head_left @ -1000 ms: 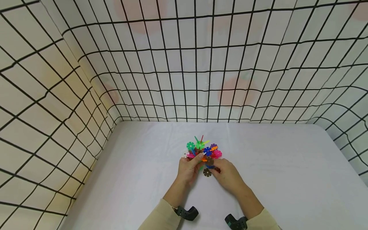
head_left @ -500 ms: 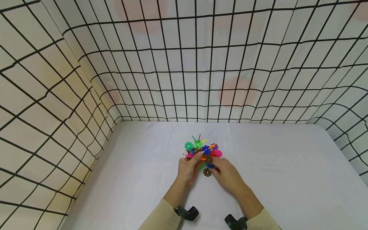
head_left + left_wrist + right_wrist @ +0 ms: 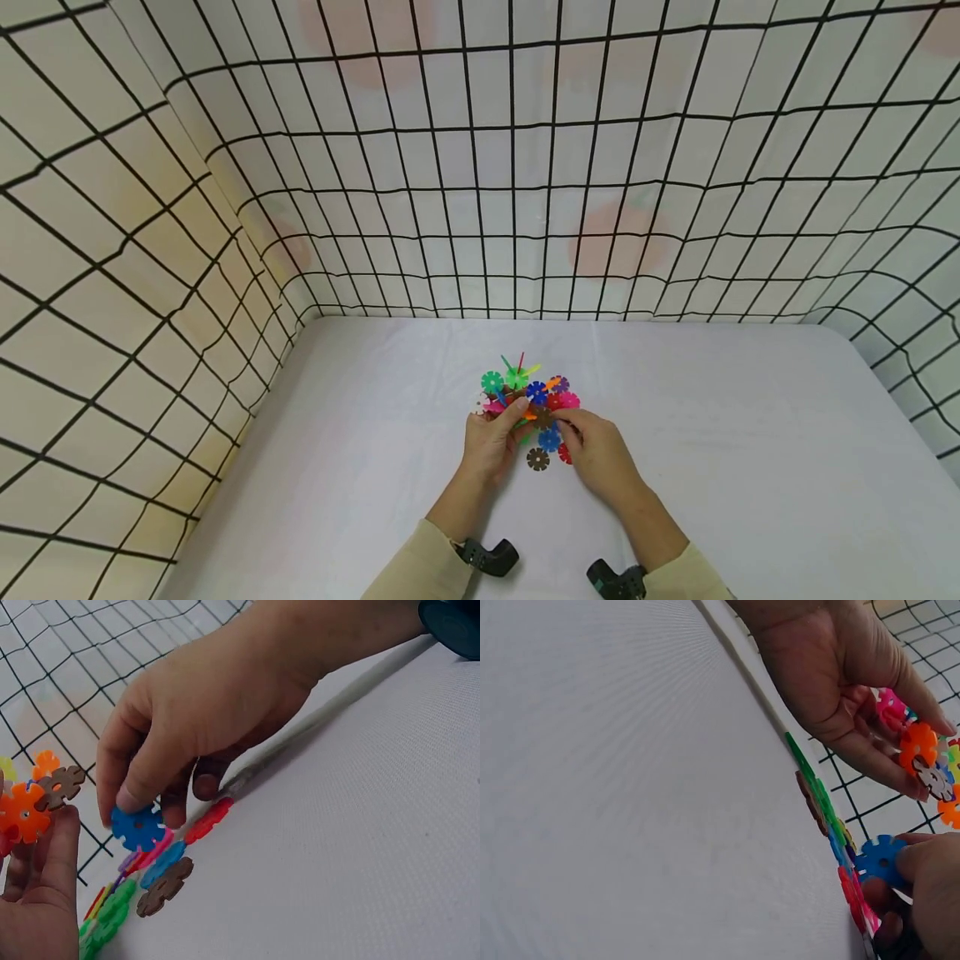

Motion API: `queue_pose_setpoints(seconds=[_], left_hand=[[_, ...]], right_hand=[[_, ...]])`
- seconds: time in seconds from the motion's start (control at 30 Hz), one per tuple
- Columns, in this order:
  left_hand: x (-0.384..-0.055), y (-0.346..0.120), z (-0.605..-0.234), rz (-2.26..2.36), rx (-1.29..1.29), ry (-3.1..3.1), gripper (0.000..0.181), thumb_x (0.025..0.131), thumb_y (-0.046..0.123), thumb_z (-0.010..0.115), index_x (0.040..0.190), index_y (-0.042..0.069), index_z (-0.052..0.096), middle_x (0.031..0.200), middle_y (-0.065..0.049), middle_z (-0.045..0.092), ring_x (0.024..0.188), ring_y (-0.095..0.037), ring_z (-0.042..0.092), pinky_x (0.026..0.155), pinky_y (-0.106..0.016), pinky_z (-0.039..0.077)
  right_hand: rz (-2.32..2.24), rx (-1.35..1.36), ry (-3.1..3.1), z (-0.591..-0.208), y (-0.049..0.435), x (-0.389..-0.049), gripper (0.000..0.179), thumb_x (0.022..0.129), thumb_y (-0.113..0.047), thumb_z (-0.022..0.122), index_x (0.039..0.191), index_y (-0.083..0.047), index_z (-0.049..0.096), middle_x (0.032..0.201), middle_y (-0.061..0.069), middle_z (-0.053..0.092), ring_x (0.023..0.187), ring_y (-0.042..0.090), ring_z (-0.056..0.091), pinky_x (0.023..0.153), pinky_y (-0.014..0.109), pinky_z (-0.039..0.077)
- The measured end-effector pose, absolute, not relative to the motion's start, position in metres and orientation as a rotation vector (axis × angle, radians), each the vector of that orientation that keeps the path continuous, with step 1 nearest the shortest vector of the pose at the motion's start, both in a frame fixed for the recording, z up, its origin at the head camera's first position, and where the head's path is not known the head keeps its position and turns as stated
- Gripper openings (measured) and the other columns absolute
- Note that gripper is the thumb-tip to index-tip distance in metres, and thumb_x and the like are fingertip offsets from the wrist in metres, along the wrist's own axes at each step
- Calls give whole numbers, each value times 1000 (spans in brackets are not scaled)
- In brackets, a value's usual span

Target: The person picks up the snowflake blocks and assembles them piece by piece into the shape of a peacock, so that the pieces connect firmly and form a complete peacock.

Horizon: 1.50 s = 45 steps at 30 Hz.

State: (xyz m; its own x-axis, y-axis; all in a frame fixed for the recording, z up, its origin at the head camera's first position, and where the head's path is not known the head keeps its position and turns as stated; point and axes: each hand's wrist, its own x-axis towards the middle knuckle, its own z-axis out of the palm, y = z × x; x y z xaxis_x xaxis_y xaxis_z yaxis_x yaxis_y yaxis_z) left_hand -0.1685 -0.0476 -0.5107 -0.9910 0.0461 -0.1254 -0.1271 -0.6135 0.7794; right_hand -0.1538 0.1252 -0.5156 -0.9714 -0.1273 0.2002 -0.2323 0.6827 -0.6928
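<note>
My left hand [image 3: 487, 442] holds a cluster of joined, notched plastic flower discs [image 3: 537, 392] in many colours, thumb on the near side. In the right wrist view an orange disc [image 3: 918, 746] and a white one [image 3: 933, 778] show at its fingertips. Close on the right, my right hand [image 3: 600, 450] pinches a single blue notched disc [image 3: 139, 827] between thumb and fingers, apart from the cluster in the left wrist view. Below the hands lie loose discs: a brown one [image 3: 537, 459], a light blue one [image 3: 550, 439] and a red one [image 3: 565, 453].
A white-covered table [image 3: 360, 400] spreads around the hands. Black wire mesh [image 3: 512, 183] stands along the back and sides, with pale sheeting behind it. More loose discs, among them a green one [image 3: 112, 911], lie beneath the hands in the left wrist view.
My right hand has shifted slightly and its fingers have lifted. A light blue disc and a red disc have come into sight beneath it. The left hand barely moves.
</note>
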Motion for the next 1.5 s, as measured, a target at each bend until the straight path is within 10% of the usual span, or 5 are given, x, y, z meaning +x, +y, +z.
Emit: queue_pose_setpoints(seconds=[0.4, 1.5], left_hand=[[-166, -48, -511, 2577, -14, 1382, 21, 97, 9, 68, 117, 10, 63, 100, 4, 76, 84, -9, 71, 76, -25, 62], [-167, -49, -514, 2419, 80, 1260, 16, 104, 6, 54, 102, 10, 69, 90, 4, 77, 80, -5, 72, 77, -21, 62]], right_hand=[[2025, -81, -2198, -509, 143, -166, 29, 104, -13, 58, 130, 0, 60, 103, 5, 70, 84, 2, 71, 80, 19, 61], [2429, 153, -1919, -514, 147, -163, 26, 106, -15, 55, 126, 1, 62, 112, -7, 66, 101, 4, 69, 90, 20, 58]])
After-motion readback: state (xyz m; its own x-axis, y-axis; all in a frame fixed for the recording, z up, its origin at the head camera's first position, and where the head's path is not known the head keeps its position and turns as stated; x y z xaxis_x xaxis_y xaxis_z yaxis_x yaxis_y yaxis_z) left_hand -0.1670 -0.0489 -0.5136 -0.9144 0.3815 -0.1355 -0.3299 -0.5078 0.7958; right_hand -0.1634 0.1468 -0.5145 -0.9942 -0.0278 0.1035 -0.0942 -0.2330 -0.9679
